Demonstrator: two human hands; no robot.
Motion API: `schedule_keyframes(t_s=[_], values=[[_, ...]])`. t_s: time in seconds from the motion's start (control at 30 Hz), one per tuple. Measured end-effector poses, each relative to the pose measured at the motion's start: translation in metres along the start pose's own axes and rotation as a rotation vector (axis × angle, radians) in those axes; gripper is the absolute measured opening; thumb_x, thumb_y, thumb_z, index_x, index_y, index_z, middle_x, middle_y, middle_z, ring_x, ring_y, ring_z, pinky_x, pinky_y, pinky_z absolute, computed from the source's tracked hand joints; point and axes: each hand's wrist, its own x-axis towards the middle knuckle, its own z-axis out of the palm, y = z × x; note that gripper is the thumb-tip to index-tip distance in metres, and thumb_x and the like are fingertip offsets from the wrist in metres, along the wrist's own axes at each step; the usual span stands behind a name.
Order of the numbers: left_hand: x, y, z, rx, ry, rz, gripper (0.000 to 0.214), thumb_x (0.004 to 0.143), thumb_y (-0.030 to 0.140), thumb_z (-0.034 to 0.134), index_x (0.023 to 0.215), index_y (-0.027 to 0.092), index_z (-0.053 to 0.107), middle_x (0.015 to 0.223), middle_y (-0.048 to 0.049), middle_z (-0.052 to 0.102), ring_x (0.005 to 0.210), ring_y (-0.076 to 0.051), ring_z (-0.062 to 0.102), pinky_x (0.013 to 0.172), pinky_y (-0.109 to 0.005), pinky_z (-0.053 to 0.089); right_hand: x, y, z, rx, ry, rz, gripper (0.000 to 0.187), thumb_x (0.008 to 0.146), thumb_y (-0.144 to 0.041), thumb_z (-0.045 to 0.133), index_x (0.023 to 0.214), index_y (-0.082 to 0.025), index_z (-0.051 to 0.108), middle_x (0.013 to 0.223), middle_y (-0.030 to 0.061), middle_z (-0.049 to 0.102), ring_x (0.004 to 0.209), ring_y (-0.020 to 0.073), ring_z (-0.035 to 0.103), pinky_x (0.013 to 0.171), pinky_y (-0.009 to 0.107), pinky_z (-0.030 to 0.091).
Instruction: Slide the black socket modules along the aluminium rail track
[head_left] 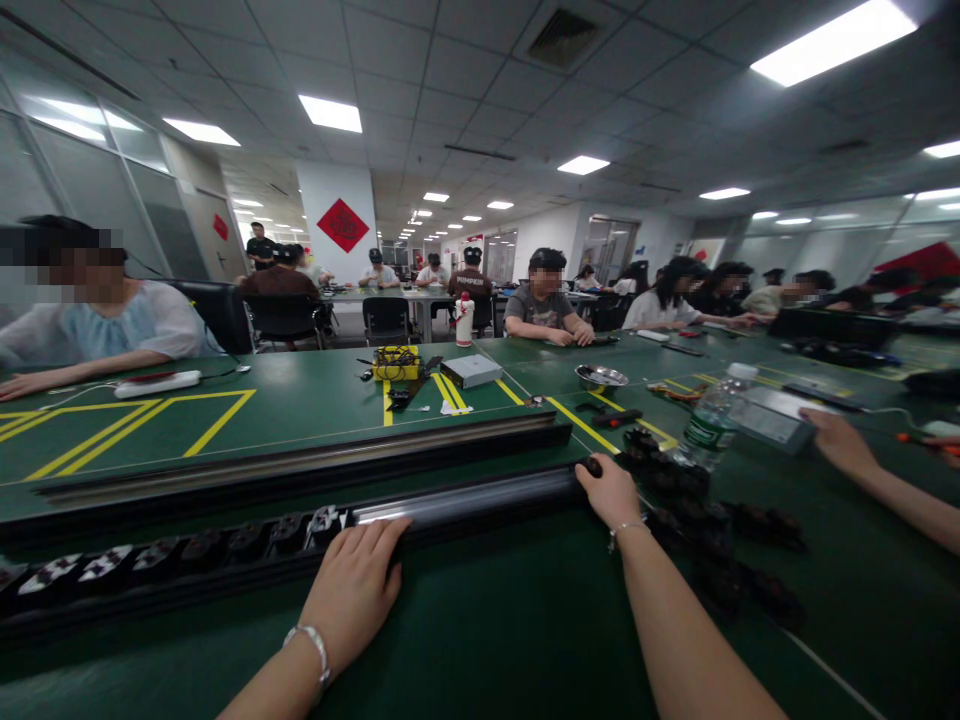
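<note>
A long black rail [465, 500] lies across the green table [487, 620] in front of me, with several black socket modules [225, 540] seated in its left part. My left hand [352, 590] rests on the rail's middle, fingers curled over its near edge. My right hand [611, 490] is closed over the rail's right end, pinching a small black piece there. A heap of loose black modules [712, 530] lies just right of that hand. A second long black rail [300, 465] lies parallel behind the first.
A plastic water bottle [709, 420] stands beyond the heap. A neighbour's hand [844, 440] rests at right by a grey box [772, 415]. Farther off are a metal bowl [600, 377], a yellow tool case [396, 362] and a white power strip [157, 383]. Seated people ring the table.
</note>
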Motion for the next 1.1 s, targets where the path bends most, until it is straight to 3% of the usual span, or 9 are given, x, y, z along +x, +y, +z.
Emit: schedule_keyframes(t_s=[1.1], values=[[-0.0013,-0.0016,0.0030,0.007,0.016,0.011,0.042,0.079,0.021,0.043,0.120,0.025,0.045,0.110,-0.0030,0.058,0.100,-0.018,0.051,0.092,-0.035,0.031,0.0033,0.0072,-0.0011,0.099,-0.022,0.096,0.040,0.074,-0.041,0.046,0.104,-0.017,0.058,0.096,0.0080,0.063,0.087,0.0220,0.057,0.074,0.030,0.042]])
